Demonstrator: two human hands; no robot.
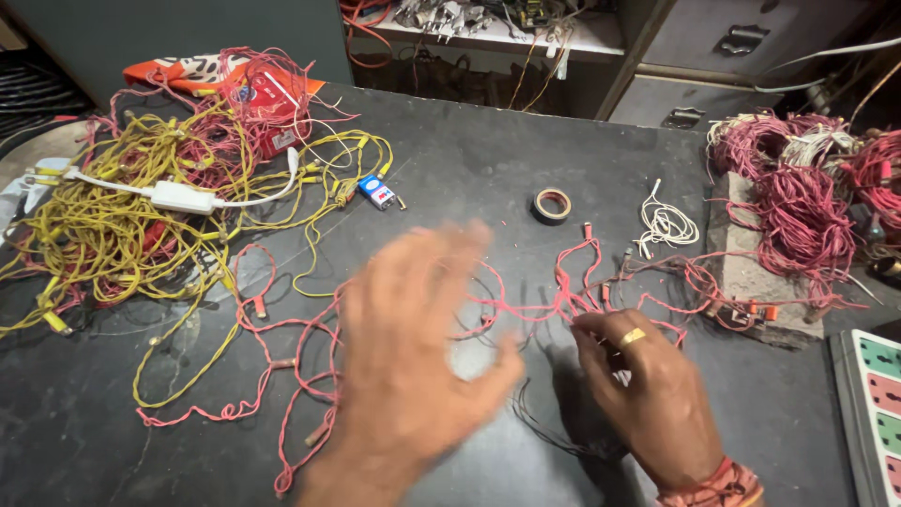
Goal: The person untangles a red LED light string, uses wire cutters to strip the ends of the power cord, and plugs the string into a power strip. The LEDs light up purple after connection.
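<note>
The right hand (648, 399), with a gold ring on one finger and a red thread band at the wrist, is seen near the right of the dark table (469, 160). Its fingers are curled in and pinched on a strand of the pink wire string (526, 310), which is held just above the table surface. The left hand (413, 366) is blurred; its fingers are spread wide and nothing is gripped, the palm being held over the middle loops of the same pink wire string.

From the hands the pink string is spread left in loose loops toward the near left of the table, and right toward a grey block (751, 282), on which a heap of red wire coils (807, 197) is piled. Some thin dark wires (554, 432) are seen on the table between the two hands.

Farther off, a roll of black tape (552, 205) is laid flat, with a small bundle of white wire (666, 225) to its right. A small blue battery (378, 192) is placed left of the tape. At the far left a large tangle of yellow wire (122, 225) is heaped, crossed by a white adapter with its cable (183, 197). A switch board with coloured panels (878, 413) is cut off at the near right edge.
</note>
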